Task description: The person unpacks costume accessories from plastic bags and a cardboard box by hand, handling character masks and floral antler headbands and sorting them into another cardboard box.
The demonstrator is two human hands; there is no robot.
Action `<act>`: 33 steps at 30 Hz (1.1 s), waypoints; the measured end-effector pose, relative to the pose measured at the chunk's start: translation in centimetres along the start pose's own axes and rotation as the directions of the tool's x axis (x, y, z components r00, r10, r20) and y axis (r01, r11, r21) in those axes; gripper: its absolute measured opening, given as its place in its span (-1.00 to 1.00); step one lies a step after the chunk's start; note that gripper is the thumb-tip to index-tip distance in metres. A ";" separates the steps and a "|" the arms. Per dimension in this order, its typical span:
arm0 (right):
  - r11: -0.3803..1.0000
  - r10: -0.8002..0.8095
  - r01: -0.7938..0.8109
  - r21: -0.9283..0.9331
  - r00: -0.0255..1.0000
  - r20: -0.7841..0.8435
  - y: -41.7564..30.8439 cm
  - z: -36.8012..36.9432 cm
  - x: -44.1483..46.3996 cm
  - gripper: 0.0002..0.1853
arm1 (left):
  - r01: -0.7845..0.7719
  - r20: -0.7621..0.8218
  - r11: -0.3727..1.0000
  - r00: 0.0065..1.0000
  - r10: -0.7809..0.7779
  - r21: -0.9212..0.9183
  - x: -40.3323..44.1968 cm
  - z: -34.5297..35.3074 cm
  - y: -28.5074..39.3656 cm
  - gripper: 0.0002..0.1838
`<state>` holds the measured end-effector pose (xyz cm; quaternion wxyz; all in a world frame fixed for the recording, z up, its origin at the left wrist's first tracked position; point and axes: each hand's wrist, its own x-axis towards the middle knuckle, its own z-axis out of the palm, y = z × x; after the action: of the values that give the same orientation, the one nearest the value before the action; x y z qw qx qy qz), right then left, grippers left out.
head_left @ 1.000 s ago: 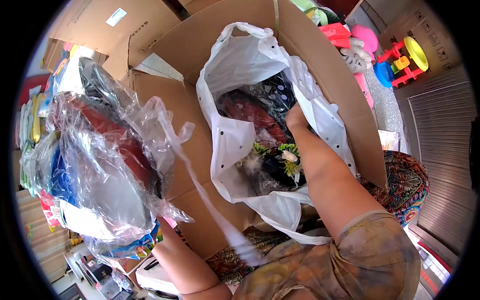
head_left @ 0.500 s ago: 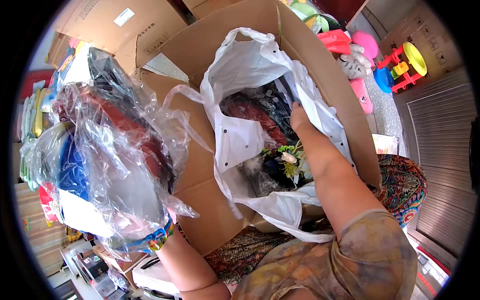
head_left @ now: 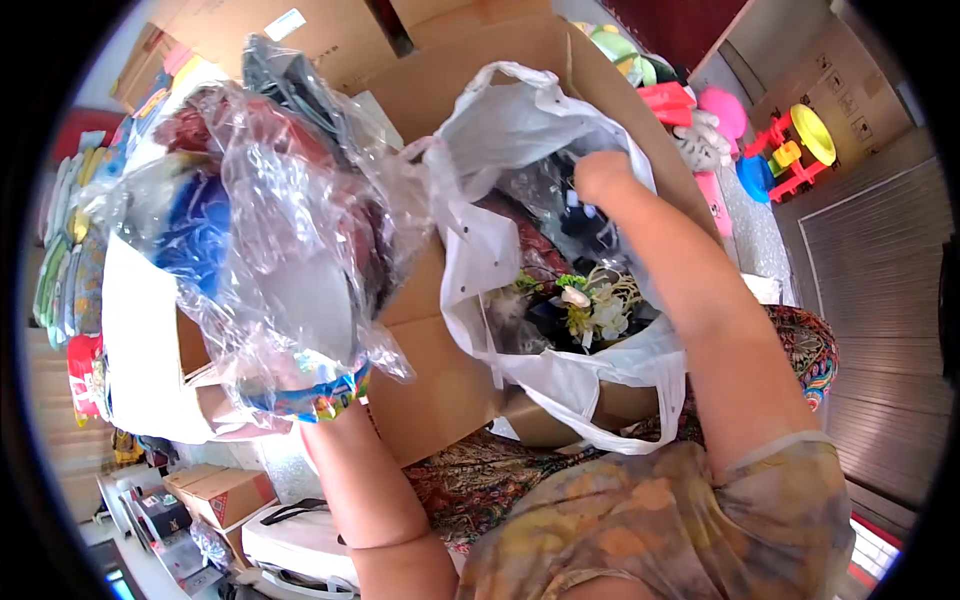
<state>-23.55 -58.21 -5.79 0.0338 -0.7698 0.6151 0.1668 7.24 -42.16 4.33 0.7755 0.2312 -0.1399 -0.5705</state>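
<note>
A large bundle of clear plastic packages (head_left: 290, 230), with red, blue and dark contents, rests on my left arm (head_left: 350, 470). My left hand is hidden behind this bundle. My right hand (head_left: 605, 180) is closed inside a white plastic bag (head_left: 480, 245), at the top of a dark item in clear plastic (head_left: 560, 195). Its fingertips are out of sight. Lower in the bag are a dark red wrapped item (head_left: 535, 255) and artificial flowers (head_left: 598, 308). The white bag stands within an open cardboard box (head_left: 430, 375).
Soft toys (head_left: 705, 140) and a colourful plastic toy (head_left: 790, 155) lie to the right of the box. Folded cloths (head_left: 65, 260) are stacked at the far left. Another cardboard box (head_left: 220, 490) and a white case (head_left: 300, 545) stand at lower left.
My right hand has risen a little in the bag, and more of the dark wrapped item shows beneath it. The bundle on my left arm has shifted right and up.
</note>
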 end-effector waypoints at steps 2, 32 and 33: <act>0.999 -0.005 0.008 -0.032 0.996 0.093 0.5 -2.6 -0.8 -0.76 | 0.006 0.018 1.000 1.000 -0.006 0.016 -0.2 0.3 0.1 -0.55; -0.034 0.182 0.660 0.751 0.743 -0.644 -5.6 -6.7 -15.1 -0.45 | 0.185 0.144 0.933 0.960 -0.239 0.309 -1.3 6.7 -5.4 -0.48; -0.031 0.179 0.657 0.753 0.745 -0.643 -5.6 -6.6 -15.1 -0.45 | 0.189 0.131 0.934 0.963 -0.237 0.304 -1.2 6.4 -5.3 -0.48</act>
<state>-19.63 -44.39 4.10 0.4001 -0.6268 0.3648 -0.5603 -0.54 -43.55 7.07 0.6525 0.3075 -0.2598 -0.6421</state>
